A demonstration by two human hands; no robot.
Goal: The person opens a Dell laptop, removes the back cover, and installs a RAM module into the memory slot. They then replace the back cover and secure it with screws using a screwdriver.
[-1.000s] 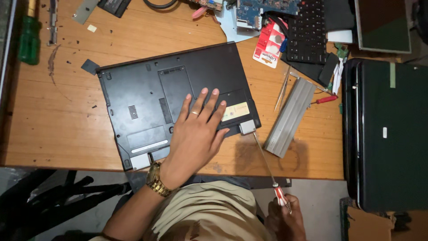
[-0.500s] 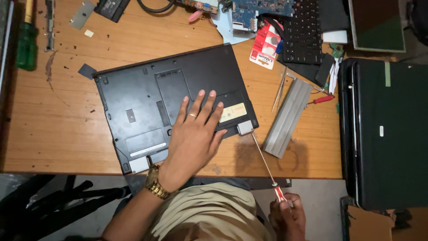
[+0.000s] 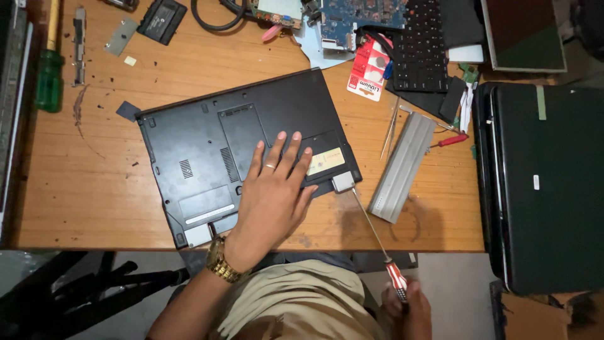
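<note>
Laptop [image 3: 207, 145], black, lies underside-up beneath left hand [image 3: 274, 201].

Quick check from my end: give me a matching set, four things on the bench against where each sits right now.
Things:
1. left hand
2. right hand
3. grey battery bar
4. green-handled screwdriver

Places:
A. far left side of the desk
B. flat on the upturned black laptop
C. below the desk edge, gripping the red-and-white screwdriver
D. on the desk just right of the laptop

Pairs: 1-B, 2-C, 3-D, 4-A
</note>
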